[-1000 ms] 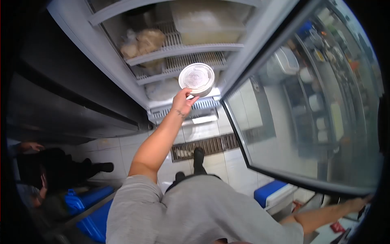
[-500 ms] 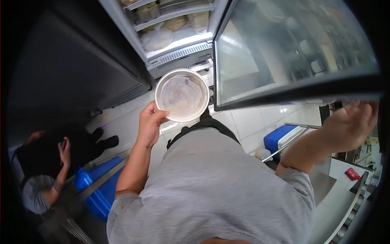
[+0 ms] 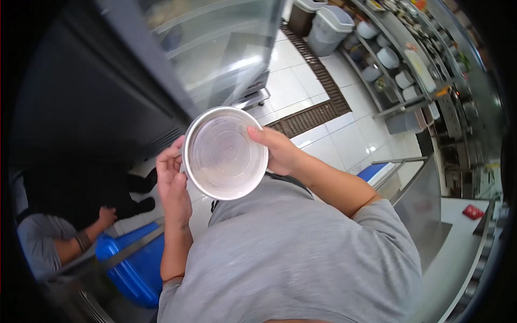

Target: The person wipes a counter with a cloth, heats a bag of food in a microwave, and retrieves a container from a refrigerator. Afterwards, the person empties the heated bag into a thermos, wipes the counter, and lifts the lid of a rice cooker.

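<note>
A shallow round metal pan (image 3: 229, 153) with a pale, translucent inside or cover is held in front of my waist, tilted toward me. My right hand (image 3: 277, 151) grips its right rim, thumb over the edge and the other fingers hidden beneath. Against the pan's left side is my left hand (image 3: 175, 188), its fingers curled along the outer wall and its thumb beside the rim. Beyond the pan stands the glass door (image 3: 215, 54) of a fridge, its shelves faintly visible through the glass.
Left, a dark metal cabinet (image 3: 91, 91) rises near a person (image 3: 48, 242) in a grey sleeve. A blue plastic container (image 3: 132, 264) is close by. Right are a steel counter (image 3: 423, 226), a red packet (image 3: 474, 212) and shelves of containers (image 3: 388, 58). A floor grate (image 3: 318, 117) crosses the tiles.
The glass door has swung from wide open to across the fridge. My right hand has left the door side and taken the pan's right rim; my left hand has shifted along its left side.
</note>
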`<control>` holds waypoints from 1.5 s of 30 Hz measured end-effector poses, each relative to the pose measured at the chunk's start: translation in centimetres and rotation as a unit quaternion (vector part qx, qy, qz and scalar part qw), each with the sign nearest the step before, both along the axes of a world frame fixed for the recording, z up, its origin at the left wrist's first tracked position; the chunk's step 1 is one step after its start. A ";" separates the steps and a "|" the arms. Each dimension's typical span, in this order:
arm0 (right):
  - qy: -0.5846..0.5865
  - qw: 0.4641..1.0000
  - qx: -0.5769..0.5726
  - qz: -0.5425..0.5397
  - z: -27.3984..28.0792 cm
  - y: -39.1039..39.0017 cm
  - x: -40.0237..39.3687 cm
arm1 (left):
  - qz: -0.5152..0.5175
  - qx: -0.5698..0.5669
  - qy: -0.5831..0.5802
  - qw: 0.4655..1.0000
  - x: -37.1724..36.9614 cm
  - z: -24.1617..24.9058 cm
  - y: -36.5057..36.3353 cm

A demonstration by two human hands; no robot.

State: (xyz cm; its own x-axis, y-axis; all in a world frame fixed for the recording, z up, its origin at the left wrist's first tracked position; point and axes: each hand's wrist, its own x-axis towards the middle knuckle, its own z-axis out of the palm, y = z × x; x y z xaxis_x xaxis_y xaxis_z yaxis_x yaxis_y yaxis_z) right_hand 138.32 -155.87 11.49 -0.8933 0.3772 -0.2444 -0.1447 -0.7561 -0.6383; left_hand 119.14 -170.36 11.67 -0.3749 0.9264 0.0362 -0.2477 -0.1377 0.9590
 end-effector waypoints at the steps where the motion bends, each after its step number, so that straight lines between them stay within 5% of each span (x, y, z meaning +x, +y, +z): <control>1: 0.012 1.000 -0.012 -0.016 -0.1 0.4 1.0 | -0.024 -0.012 -0.061 0.998 1.0 -1.0 1.6; 3: 0.042 0.997 -0.044 -0.048 -0.5 0.4 3.2 | -0.160 -0.026 -0.252 0.954 3.0 -2.6 3.9; 6: -0.075 0.984 0.081 -0.139 -0.9 2.9 7.8 | -0.218 -0.042 -0.379 0.898 7.7 -2.9 9.0; 7: -0.144 0.948 0.217 -0.182 -0.4 3.8 9.6 | -0.243 -0.060 -0.388 0.887 9.2 -3.3 10.8; 10: -0.174 0.878 0.313 -0.316 -1.1 6.5 15.2 | -0.316 -0.106 -0.360 0.872 14.6 -4.2 16.0; 16: -0.256 0.722 0.336 -0.547 1.2 10.8 24.6 | -0.456 -0.149 -0.411 0.775 28.6 -2.8 22.1; 22: -0.296 0.600 0.489 -0.560 2.8 12.7 31.5 | -0.507 -0.178 -0.467 0.702 35.5 -2.7 24.7; 28: -0.296 0.515 0.545 -0.592 2.8 14.2 32.5 | -0.509 -0.198 -0.436 0.716 36.5 -2.5 28.1; 34: -0.294 0.655 0.456 -0.526 -1.5 18.2 31.7 | -0.481 -0.227 -0.370 0.762 34.2 -5.9 31.6; 36: -0.305 0.698 0.496 -0.415 -2.4 20.2 32.4 | -0.462 -0.248 -0.344 0.779 33.1 -8.8 33.4; 39: -0.310 0.702 0.592 -0.247 -1.8 23.2 34.8 | -0.457 -0.248 -0.358 0.776 33.3 -9.5 35.9; 45: -0.412 0.639 0.594 -0.262 1.9 25.9 38.5 | -0.479 -0.238 -0.428 0.728 36.5 -10.4 43.0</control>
State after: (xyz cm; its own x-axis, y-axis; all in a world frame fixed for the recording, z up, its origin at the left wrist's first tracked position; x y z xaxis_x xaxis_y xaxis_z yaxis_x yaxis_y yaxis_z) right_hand 176.87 -129.97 13.36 -0.3213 0.9283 0.1869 0.5761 0.3483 -0.7395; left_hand 155.65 -127.38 1.31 0.7560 0.6083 -0.2418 -0.5465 0.7898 0.2785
